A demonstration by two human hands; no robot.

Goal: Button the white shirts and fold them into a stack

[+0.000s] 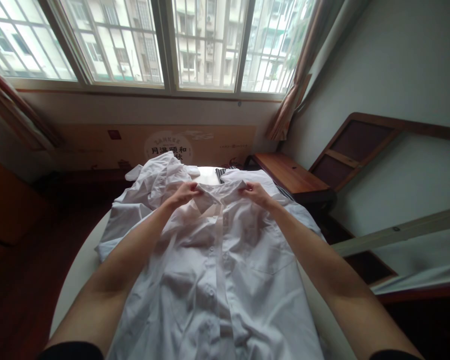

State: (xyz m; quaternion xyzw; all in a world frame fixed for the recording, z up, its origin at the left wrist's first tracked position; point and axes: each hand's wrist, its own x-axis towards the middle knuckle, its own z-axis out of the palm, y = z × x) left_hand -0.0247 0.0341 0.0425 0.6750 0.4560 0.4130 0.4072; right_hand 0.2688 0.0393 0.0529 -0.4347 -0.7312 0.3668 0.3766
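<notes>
A white button-front shirt [225, 265] lies face up on a white table [73, 280], its collar at the far end. My left hand [184, 193] is closed on the left side of the collar. My right hand [255, 192] is closed on the right side of the collar. Both forearms stretch out over the shirt. A chest pocket shows on the shirt's right half.
More white garments [153, 182] are heaped at the table's far left, and a striped one [220, 173] lies behind the collar. A cardboard panel [135, 145] leans under the window. A wooden side table [290, 175] stands at the right, dark floor at the left.
</notes>
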